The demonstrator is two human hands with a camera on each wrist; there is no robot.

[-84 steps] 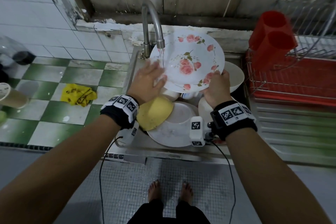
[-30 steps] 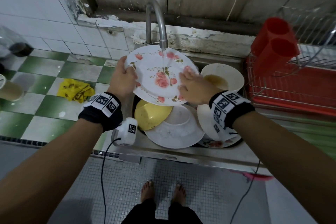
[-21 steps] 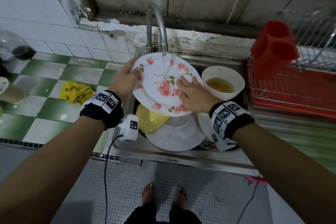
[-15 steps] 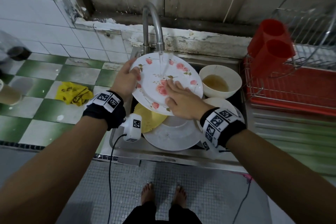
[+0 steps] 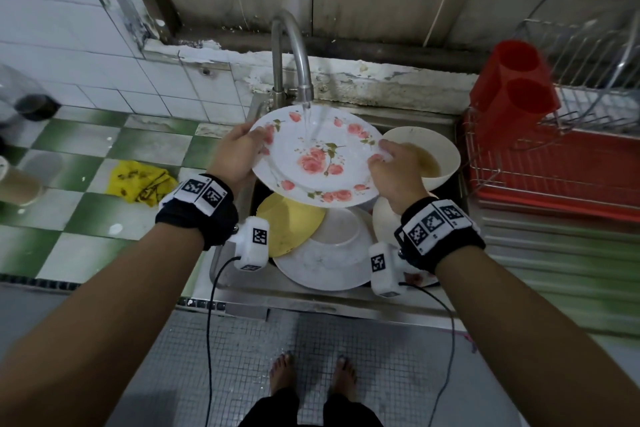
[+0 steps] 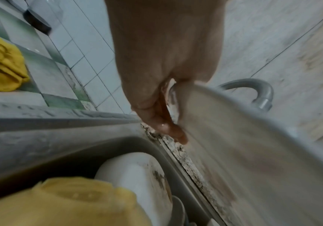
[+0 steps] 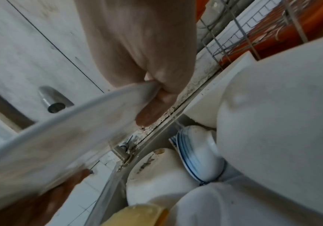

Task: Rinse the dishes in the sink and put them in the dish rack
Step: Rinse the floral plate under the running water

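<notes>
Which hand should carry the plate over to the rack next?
Right, probably. The right hand grips the plate on the edge nearer the rack, while the left hand holds the far edge and would have to cross the sink.

Right hand (image 5: pixel 393 172) now at plate (image 5: pixel 317 156) rim

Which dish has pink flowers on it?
The flowered plate under the faucet stream, held at its edges by the left hand and right hand. The dishes below look plain white or yellow.
</notes>
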